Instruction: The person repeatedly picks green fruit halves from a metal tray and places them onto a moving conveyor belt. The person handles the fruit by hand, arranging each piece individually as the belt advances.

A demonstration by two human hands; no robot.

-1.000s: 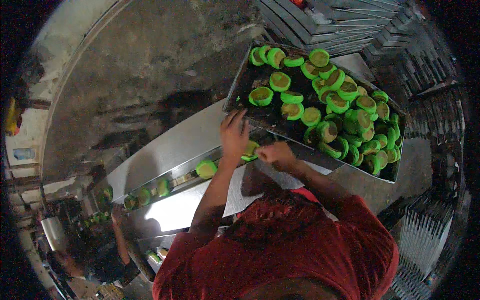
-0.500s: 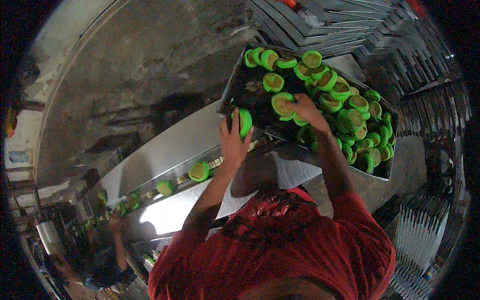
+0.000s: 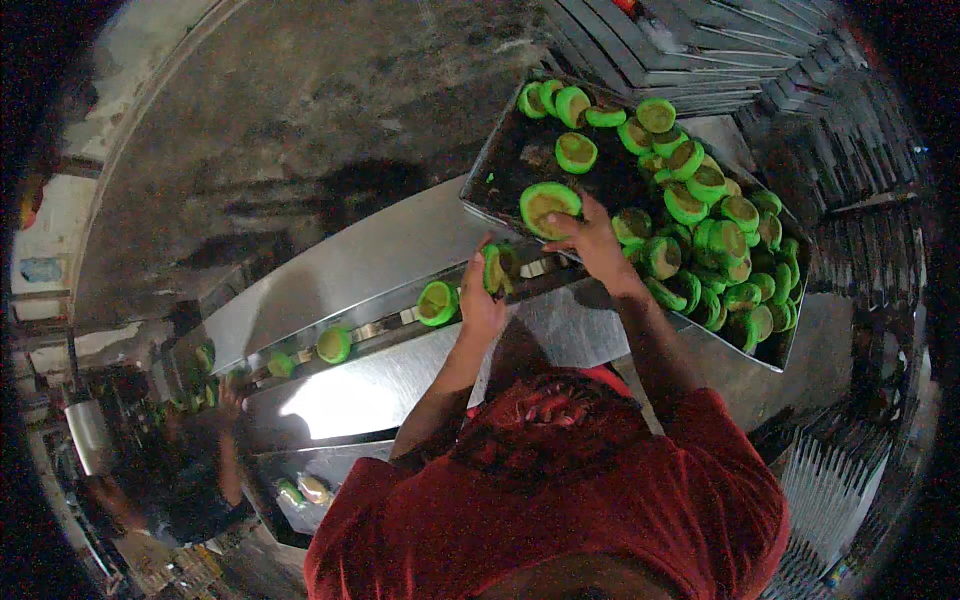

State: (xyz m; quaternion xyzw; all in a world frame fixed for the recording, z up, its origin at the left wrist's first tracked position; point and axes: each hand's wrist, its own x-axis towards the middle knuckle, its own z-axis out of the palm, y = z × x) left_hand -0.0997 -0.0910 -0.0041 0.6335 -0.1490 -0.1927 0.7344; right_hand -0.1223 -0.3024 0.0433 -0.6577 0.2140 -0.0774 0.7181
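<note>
A green-topped round bun [image 3: 493,268] is in my left hand [image 3: 483,305], tipped on its edge just above the conveyor, fingers wrapped round its side. My right hand [image 3: 597,243] grips another green bun [image 3: 549,209] at the near left part of the dark baking tray [image 3: 520,160]; its browned underside faces up. Many more buns [image 3: 708,235] crowd the tray's right half, several of them heaped and overturned. One lone bun [image 3: 576,153] lies a little beyond my right hand.
A narrow conveyor [image 3: 385,325] between sloping metal sides runs to the left, carrying spaced buns [image 3: 333,344]. Another person's arm [image 3: 230,440] reaches in at its far left end. Stacked metal trays [image 3: 700,50] stand behind and right; a wire rack [image 3: 830,490] is at lower right.
My left hand has lowered its bun from the tray's corner to the conveyor. My right hand has drawn its bun leftward, toward the tray's near edge. The view has shifted somewhat.
</note>
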